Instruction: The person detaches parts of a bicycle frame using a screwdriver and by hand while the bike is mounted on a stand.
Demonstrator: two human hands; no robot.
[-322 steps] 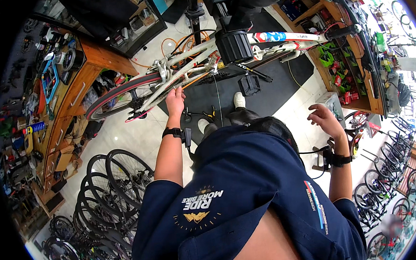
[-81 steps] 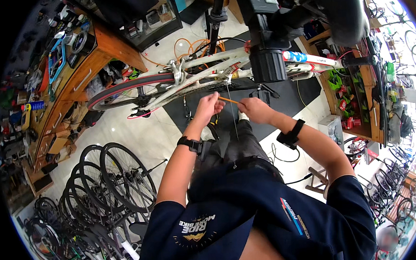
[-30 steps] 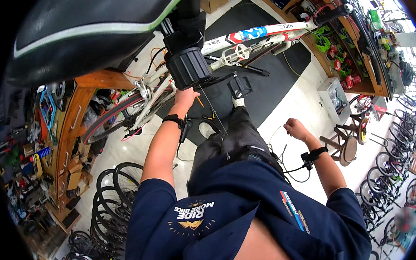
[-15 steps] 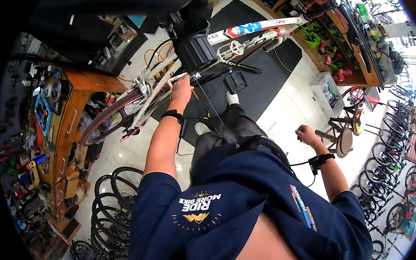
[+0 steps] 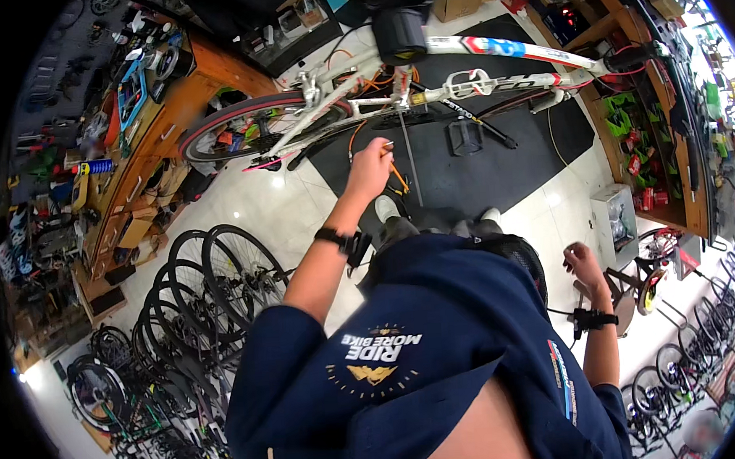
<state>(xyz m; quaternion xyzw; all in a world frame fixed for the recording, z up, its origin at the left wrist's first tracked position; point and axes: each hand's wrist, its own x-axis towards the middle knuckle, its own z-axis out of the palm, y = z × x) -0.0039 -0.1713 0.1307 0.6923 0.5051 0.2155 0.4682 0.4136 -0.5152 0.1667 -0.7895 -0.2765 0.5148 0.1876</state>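
My left hand (image 5: 370, 169) is closed around an orange-handled tool (image 5: 400, 179); its head is mostly hidden by the fingers. In front of that hand, apart from it, a white road bicycle (image 5: 535, 80) with red and blue markings hangs above the floor. Its black pedal (image 5: 465, 138) and crank point down to the right. Below the frame runs a thin grey line (image 5: 411, 159), a cable or a rod, I cannot tell which. Out to the right, beside my body, my right hand (image 5: 584, 264) holds nothing, its fingers loosely curled and partly apart.
A black mat (image 5: 524, 169) lies under the bicycle. Left stands a wooden workbench (image 5: 227, 65) covered with parts; on the right, wooden shelves (image 5: 621, 113) and a white box (image 5: 614, 223). Several wheels (image 5: 235, 267) stand behind on the left, rows of bicycles (image 5: 686, 345) on the right.
My left hand has drawn back from the bicycle's crank area, with the orange-handled tool in it. My body has leaned back and the view has shifted. The right hand's fingers have loosened slightly.
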